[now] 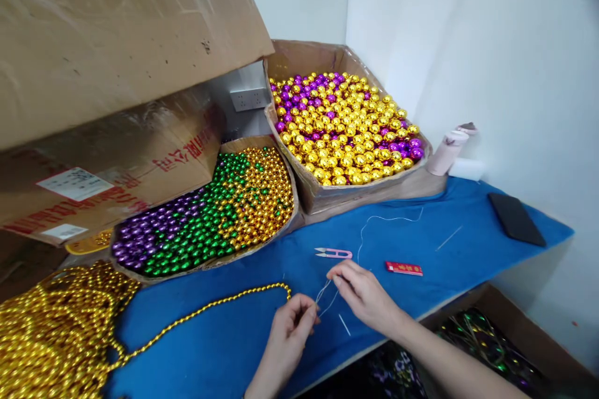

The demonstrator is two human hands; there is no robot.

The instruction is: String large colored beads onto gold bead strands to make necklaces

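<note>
Over the blue cloth, my left hand (291,331) is closed in a pinch on a thin white thread (321,292). A strand of small gold beads (206,310) runs from the left and ends behind my left fingers; whether they grip it too I cannot tell. My right hand (367,300) pinches the thread a short way to the right, and a loop hangs between both hands. Just beyond my right hand lie pink-handled thread snips (334,254). A red packet (404,269) rests to its right, and a short white stick (344,325) lies below the thread.
Cardboard boxes hold large gold and purple balls (346,131) and smaller purple, green and gold beads (201,224). Gold bead strands (51,330) heap at left. A black flat device (516,219) and pink bottle (448,153) are at right. An open box (510,315) stands below the table edge.
</note>
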